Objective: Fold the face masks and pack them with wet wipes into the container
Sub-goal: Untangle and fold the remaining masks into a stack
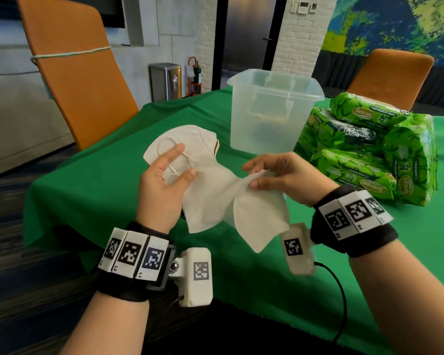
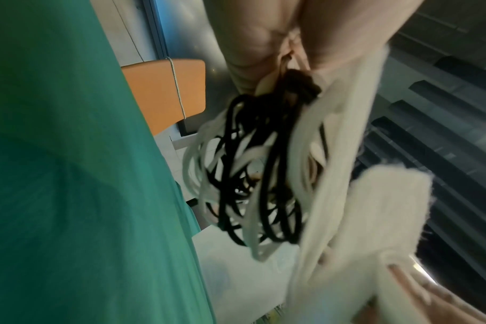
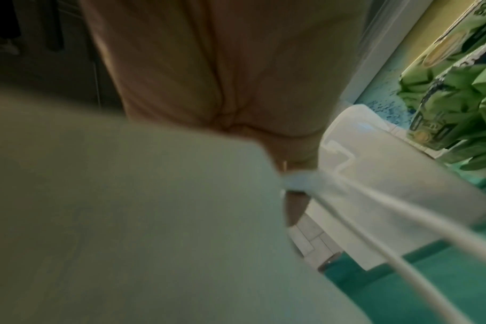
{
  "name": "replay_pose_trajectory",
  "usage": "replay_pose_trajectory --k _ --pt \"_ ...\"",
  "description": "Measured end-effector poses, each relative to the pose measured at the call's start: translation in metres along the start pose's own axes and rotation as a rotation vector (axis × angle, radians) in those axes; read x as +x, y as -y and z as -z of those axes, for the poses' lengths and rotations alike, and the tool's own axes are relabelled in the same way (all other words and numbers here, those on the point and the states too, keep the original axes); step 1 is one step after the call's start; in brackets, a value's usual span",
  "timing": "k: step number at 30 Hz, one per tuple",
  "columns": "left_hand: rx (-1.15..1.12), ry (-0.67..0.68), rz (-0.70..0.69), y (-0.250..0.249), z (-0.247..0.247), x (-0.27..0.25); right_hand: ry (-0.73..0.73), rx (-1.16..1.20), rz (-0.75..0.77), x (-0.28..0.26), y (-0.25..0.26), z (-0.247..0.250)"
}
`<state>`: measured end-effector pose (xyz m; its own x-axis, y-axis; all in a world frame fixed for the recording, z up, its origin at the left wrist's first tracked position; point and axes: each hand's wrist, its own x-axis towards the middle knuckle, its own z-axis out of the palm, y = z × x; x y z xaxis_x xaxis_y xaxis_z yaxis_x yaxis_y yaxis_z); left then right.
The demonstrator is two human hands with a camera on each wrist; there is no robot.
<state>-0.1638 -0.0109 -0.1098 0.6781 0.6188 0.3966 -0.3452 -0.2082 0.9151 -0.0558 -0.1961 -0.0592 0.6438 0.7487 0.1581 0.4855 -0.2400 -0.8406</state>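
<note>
Face masks (image 1: 215, 198): white, soft, several in a bunch, held in the air above the near edge of the surface (image 1: 113, 180), between both hands. None folded flat yet, by the look of it; folding judged to be the step in hand.

Left hand (image 1: 162, 183): thumb and fingers curled round the far end of the bunch, pinning the ear loops (image 2: 247, 186). In the left wrist view, white and black loops hang in a tangle below the fingers, probably gathered there to keep them clear of the fold.

Right hand (image 1: 280, 175): fingertips pinch the upper edge of one mask, likely peeling it from the rest. The right wrist view is blurred and mostly filled by white fabric, so the exact finger hold is uncertain.

Container (image 1: 272, 111): clear plastic, open top, upright, just beyond the hands. It seems empty or nearly so; the walls are cloudy.

Wet wipes (image 1: 369, 147): green packs stacked in a heap, right of the container and close beside it, untouched.

Green cloth (image 1: 241, 278): covers the surface and drapes over the near edge.

Room: open cloth lies beneath and ahead of the hands, enough to lay a mask down. The path up to the container's mouth is unobstructed. An orange chair (image 1: 72, 73) stands off the left corner.
</note>
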Motion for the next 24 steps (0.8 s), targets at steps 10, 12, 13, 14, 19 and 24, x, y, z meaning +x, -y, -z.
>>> replay_pose_trajectory --k 10,12,13,14,19,24 --pt "-0.051 0.018 0.008 0.001 0.006 0.001 0.111 0.068 -0.024 0.004 0.005 -0.01" --pt "-0.075 0.008 0.021 0.003 0.007 0.002 0.067 0.231 -0.025 0.0 0.009 -0.005" --pt "-0.097 0.008 0.021 0.003 0.007 0.001 0.042 0.305 -0.024 -0.002 0.011 -0.002" --pt "-0.122 0.007 0.021 0.001 0.006 0.001 0.02 0.374 -0.024 -0.003 0.013 0.001" --pt "-0.168 -0.015 0.021 -0.001 0.003 0.0 -0.042 0.571 -0.001 -0.007 0.021 0.011" --pt "-0.029 -0.069 -0.027 0.004 0.007 0.002 -0.12 0.589 0.009 -0.01 0.025 0.019"
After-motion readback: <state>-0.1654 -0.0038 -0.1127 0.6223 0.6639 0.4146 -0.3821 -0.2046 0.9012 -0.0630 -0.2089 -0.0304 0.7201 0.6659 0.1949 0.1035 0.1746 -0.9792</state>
